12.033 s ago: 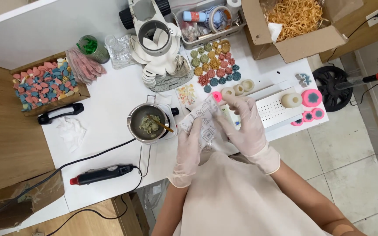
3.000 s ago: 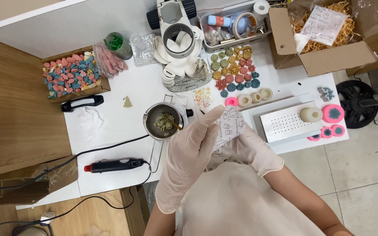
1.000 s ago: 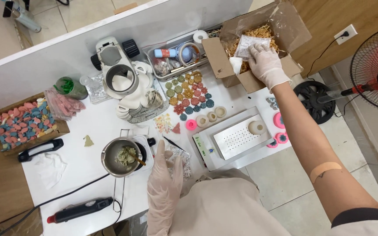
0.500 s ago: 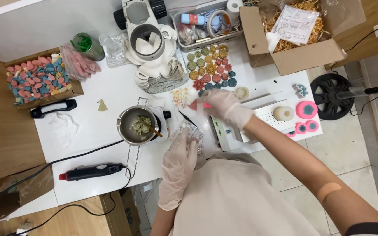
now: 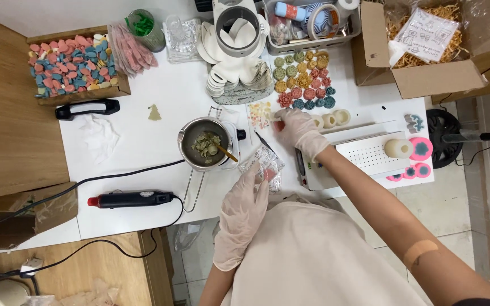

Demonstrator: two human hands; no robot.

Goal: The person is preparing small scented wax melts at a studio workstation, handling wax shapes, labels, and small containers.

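Head camera view over a white table (image 5: pixel 143 147): the right hand (image 5: pixel 297 128), which a second ago was far right in the cardboard box (image 5: pixel 426 79), is back at the table's middle, fingers closed on a small pink piece beside the round cream pieces (image 5: pixel 330 119). The packet left in the box suggests one item is packed and another begun. Near the body, the left hand (image 5: pixel 245 209) pinches a crinkled clear bag (image 5: pixel 265 167), just right of the metal pot (image 5: pixel 205 143). The bag's contents are hard to make out; the pink piece is mostly hidden by fingers.
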